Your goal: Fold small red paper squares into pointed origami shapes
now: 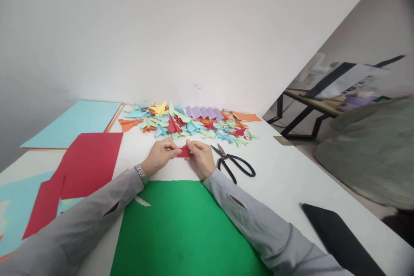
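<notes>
Between my two hands is a small piece of red paper (184,152), held just above the white table beyond the green sheet (190,224). My left hand (161,154) pinches its left end, and my right hand (201,155) grips its right end with thumb and fingers. Open-bladed scissors with black handles (231,161) lie right beside my right hand. Past my hands spreads a heap of small folded paper planes (174,125) in several colours. A purple pleated paper strip (205,113) rests at the back of that heap.
Large red sheets (92,164) and a stack topped with light blue paper (74,123) lie on the left. Orange paper (246,117) sits at the back right. A black flat object (339,237) lies near the right edge. A wall stands behind the table.
</notes>
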Available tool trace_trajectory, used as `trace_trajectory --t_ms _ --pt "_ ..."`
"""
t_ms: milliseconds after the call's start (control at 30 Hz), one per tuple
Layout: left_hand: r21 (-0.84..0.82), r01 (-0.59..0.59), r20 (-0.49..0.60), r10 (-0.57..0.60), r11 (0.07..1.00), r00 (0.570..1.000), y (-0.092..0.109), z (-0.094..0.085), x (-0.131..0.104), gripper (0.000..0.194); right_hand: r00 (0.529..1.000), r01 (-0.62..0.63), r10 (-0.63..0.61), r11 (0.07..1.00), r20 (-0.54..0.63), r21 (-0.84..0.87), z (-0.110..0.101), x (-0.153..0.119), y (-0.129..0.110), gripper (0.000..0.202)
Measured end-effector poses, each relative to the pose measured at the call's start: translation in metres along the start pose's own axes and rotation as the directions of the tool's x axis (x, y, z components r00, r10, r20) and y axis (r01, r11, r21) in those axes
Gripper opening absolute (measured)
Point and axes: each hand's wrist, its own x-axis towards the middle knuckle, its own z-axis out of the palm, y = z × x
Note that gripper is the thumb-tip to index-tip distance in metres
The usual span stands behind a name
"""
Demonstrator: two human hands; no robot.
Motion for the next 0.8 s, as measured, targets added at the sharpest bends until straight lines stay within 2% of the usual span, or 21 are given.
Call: trace_trajectory --t_ms 267,400,533,800 --pt "0.005 -0.013 0.031 0.013 1.0 0.999 0.006 -0.0003 -0.0011 0.023 1.0 -0.001 0.002 0.999 -0.03 0.043 0.003 -0.0023 -0.0035 0.041" --pt "-0.025 0.021 0.021 -0.021 0.999 1.0 0.0042 -0.0005 -0.0012 0.024 1.0 0.0 -0.001 1.0 0.007 0.024 0.0026 -0.0025 -0.0034 0.035" --pt "-0.017 0.0 0.015 0.0 1.0 1.0 0.0022 -0.0001 -0.0014 0.022 0.997 0.037 -0.036 0.999 0.062 -0.021 0.002 -0.0029 -0.0042 0.026" --pt "-0.021 0.005 0.006 -0.005 1.0 1.0 -0.0019 -0.0001 -0.0001 0.016 0.994 0.064 -0.055 0.994 0.097 -0.083 -0.0005 -0.0011 -0.0021 0.024"
